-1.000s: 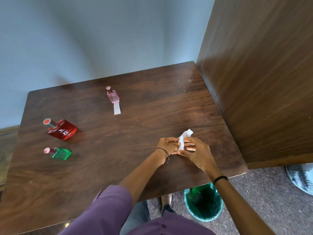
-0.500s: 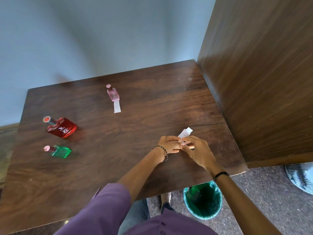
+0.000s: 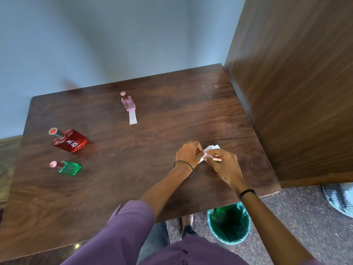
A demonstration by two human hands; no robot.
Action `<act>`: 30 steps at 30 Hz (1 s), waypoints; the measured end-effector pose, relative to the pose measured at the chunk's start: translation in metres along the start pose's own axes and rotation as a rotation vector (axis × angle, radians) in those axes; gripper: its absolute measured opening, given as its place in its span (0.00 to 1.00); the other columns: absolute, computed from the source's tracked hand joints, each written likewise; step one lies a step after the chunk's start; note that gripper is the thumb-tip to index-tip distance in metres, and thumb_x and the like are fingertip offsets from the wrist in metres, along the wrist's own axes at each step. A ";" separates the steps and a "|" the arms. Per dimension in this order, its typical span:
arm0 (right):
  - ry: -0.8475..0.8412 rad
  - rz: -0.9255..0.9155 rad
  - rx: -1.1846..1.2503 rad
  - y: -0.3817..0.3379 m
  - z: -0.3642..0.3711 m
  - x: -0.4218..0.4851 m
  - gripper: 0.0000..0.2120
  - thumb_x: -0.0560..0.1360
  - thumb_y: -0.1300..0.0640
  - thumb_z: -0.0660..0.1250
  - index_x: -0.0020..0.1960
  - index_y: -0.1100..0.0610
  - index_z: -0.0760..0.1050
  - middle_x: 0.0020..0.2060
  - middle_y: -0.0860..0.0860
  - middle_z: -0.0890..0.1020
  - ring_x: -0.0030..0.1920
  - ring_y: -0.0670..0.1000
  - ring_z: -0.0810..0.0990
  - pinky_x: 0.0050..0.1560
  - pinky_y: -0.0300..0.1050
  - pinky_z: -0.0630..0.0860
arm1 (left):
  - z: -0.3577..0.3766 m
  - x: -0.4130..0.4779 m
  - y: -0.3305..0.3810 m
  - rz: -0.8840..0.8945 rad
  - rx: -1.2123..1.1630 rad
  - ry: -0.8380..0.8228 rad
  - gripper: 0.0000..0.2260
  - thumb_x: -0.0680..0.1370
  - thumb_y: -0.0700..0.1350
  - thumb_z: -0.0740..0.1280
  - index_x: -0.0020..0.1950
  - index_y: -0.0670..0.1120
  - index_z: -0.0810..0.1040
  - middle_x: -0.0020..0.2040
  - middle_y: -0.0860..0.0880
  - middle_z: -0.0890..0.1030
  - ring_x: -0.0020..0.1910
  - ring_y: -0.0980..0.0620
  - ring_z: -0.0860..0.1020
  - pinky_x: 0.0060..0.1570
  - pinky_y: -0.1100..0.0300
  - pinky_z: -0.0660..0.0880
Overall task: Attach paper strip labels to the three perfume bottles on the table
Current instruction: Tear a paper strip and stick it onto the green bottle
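Observation:
Three perfume bottles stand on the dark wooden table point(image 3: 133, 178). A small pink bottle point(image 3: 128, 102) at the back has a white paper strip point(image 3: 133, 117) hanging from its base onto the table. A large red bottle point(image 3: 69, 141) and a small green bottle point(image 3: 67, 167) stand at the left, with no strip visible on them. Near the right front of the table my left hand point(image 3: 188, 154) and my right hand point(image 3: 222, 164) meet over a small bunch of white paper strips point(image 3: 209, 150). Both hands pinch the paper between their fingertips.
A tall wooden cabinet side point(image 3: 296, 92) walls off the table's right edge. A green-lined waste bin point(image 3: 229, 224) stands on the carpet below the table's front right corner. Striped cloth point(image 3: 338, 197) lies on the floor at the far right. A pale wall runs behind the table.
The paper strips have sunk lower between my hands, and my fingers have shifted on them. The bottles have not moved.

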State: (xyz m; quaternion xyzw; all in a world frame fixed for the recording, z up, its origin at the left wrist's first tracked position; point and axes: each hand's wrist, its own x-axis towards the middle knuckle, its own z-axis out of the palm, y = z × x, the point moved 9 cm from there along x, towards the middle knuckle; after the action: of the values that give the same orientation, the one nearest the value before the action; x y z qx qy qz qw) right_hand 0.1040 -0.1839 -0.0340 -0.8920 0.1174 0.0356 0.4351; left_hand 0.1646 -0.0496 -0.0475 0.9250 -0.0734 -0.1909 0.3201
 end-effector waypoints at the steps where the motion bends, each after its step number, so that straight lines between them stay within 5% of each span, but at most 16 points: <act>1: -0.013 0.007 0.018 -0.001 0.002 0.001 0.08 0.75 0.59 0.74 0.53 0.57 0.85 0.51 0.50 0.87 0.50 0.47 0.85 0.53 0.33 0.79 | 0.001 0.001 -0.001 -0.010 -0.004 -0.019 0.06 0.74 0.50 0.70 0.43 0.47 0.79 0.45 0.50 0.83 0.45 0.50 0.80 0.39 0.58 0.73; 6: -0.061 0.028 -0.019 -0.002 0.005 0.005 0.09 0.79 0.57 0.69 0.58 0.56 0.82 0.56 0.48 0.85 0.53 0.44 0.81 0.44 0.19 0.69 | 0.003 0.004 -0.009 -0.113 -0.059 -0.042 0.05 0.73 0.44 0.68 0.38 0.51 0.77 0.43 0.49 0.84 0.44 0.47 0.82 0.43 0.54 0.79; 12: -0.028 0.034 -0.049 -0.005 0.002 0.006 0.04 0.80 0.57 0.67 0.54 0.55 0.77 0.49 0.54 0.86 0.49 0.55 0.84 0.44 0.43 0.77 | 0.005 0.001 -0.006 -0.066 -0.073 0.010 0.06 0.74 0.43 0.68 0.44 0.53 0.83 0.43 0.52 0.84 0.44 0.50 0.82 0.37 0.62 0.72; 16: 0.002 0.052 -0.081 -0.006 0.001 0.004 0.03 0.80 0.57 0.66 0.50 0.56 0.75 0.37 0.53 0.83 0.39 0.56 0.80 0.33 0.36 0.69 | 0.004 -0.001 -0.004 -0.021 -0.010 0.064 0.10 0.77 0.44 0.65 0.51 0.53 0.85 0.49 0.49 0.83 0.48 0.47 0.80 0.39 0.60 0.69; 19: 0.016 0.087 -0.075 -0.005 -0.001 0.005 0.06 0.80 0.56 0.66 0.46 0.54 0.72 0.31 0.48 0.77 0.33 0.49 0.75 0.31 0.40 0.66 | 0.006 -0.004 -0.001 0.033 0.066 0.081 0.11 0.77 0.44 0.64 0.53 0.53 0.85 0.45 0.45 0.81 0.44 0.43 0.78 0.37 0.59 0.65; 22: 0.018 0.138 -0.058 0.002 -0.003 0.010 0.09 0.79 0.54 0.67 0.44 0.55 0.71 0.32 0.50 0.80 0.37 0.51 0.78 0.35 0.42 0.71 | 0.009 -0.003 0.002 0.063 0.111 0.066 0.11 0.77 0.42 0.64 0.53 0.50 0.85 0.43 0.43 0.80 0.43 0.40 0.78 0.36 0.58 0.64; 26: 0.005 0.241 0.137 0.025 -0.001 0.012 0.09 0.74 0.48 0.69 0.41 0.51 0.72 0.39 0.51 0.85 0.44 0.54 0.86 0.49 0.59 0.82 | 0.008 0.000 -0.003 0.026 0.101 0.039 0.10 0.77 0.43 0.65 0.51 0.46 0.85 0.44 0.42 0.81 0.45 0.39 0.78 0.37 0.58 0.65; 30: 0.059 0.331 0.504 0.040 0.000 0.011 0.07 0.78 0.57 0.70 0.45 0.58 0.73 0.47 0.55 0.87 0.46 0.53 0.88 0.57 0.60 0.81 | 0.010 0.004 -0.002 0.024 0.128 -0.019 0.09 0.77 0.43 0.65 0.51 0.45 0.85 0.46 0.41 0.81 0.47 0.38 0.78 0.39 0.56 0.69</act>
State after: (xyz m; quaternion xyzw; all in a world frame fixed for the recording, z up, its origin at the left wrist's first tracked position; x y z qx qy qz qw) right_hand 0.1049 -0.2100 -0.0666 -0.7253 0.2789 0.0501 0.6274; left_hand 0.1642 -0.0547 -0.0569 0.9408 -0.0994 -0.1907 0.2620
